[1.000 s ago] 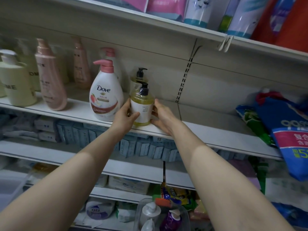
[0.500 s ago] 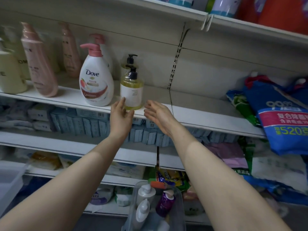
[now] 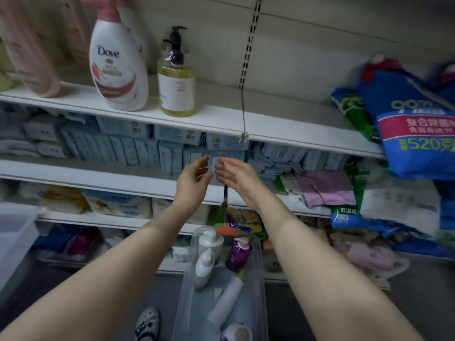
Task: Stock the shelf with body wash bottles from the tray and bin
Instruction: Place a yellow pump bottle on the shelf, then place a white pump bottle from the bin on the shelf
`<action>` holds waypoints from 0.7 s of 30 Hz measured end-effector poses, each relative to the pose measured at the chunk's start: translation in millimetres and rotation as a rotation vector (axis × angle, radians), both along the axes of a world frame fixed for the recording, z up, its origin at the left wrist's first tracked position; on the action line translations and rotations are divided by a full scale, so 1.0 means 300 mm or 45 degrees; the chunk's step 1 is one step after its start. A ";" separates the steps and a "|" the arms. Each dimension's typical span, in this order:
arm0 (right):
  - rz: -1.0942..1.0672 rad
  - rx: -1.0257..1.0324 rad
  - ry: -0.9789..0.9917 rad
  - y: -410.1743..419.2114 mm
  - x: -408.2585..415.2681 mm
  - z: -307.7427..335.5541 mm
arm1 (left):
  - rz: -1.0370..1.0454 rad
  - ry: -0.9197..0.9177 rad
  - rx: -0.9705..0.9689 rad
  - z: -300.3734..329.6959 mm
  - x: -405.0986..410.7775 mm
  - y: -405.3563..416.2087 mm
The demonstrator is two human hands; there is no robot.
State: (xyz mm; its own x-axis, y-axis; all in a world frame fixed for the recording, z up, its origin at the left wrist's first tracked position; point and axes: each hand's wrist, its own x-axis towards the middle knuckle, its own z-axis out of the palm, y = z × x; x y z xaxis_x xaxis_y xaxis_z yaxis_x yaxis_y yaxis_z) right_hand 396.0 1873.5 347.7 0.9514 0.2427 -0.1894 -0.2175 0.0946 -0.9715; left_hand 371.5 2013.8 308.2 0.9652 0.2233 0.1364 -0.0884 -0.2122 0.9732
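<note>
A yellow pump bottle [image 3: 176, 87] stands upright on the white shelf [image 3: 216, 119], just right of a white Dove bottle [image 3: 117, 67]; pink bottles [image 3: 32, 50] stand further left. My left hand [image 3: 193, 179] and my right hand [image 3: 236, 177] hang empty below that shelf, fingers relaxed, almost touching each other in front of blue boxes. Beneath my forearms sits a clear bin [image 3: 257, 279] holding white pump bottles [image 3: 205, 262] and a purple bottle [image 3: 238, 254].
Blue boxes [image 3: 138, 146] fill the shelf under the bottles. Big blue bags [image 3: 416, 124] lean at the right end of the top shelf. A clear tub [image 3: 14, 239] stands at left, a shoe [image 3: 147, 323] on the floor.
Both hands let go of the yellow bottle and dropped from the shelf edge to the level below. The view tilted down, showing more of the bin.
</note>
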 end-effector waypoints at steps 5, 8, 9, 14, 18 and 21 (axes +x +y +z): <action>-0.014 -0.043 0.108 -0.056 -0.050 -0.132 | -0.043 0.092 0.011 -0.123 -0.046 -0.061; -0.056 -0.026 0.191 -0.081 -0.085 -0.243 | -0.086 0.176 -0.010 -0.216 -0.077 -0.087; -0.062 -0.033 0.217 -0.087 -0.095 -0.287 | -0.105 0.203 -0.022 -0.249 -0.087 -0.093; -0.131 -0.058 0.377 -0.112 -0.149 -0.495 | -0.141 0.377 0.048 -0.405 -0.139 -0.102; -0.222 -0.102 0.520 -0.129 -0.186 -0.612 | -0.173 0.542 0.092 -0.538 -0.160 -0.085; -0.271 -0.114 0.613 -0.143 -0.204 -0.715 | -0.194 0.651 0.112 -0.636 -0.174 -0.066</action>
State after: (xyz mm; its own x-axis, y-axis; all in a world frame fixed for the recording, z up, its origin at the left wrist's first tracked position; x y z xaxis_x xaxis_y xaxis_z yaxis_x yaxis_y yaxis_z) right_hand 334.9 1830.5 133.1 0.7783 0.0166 -0.6276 -0.6255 0.1064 -0.7729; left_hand 319.5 1994.1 117.4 0.9339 0.0843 -0.3475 0.3558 -0.3163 0.8794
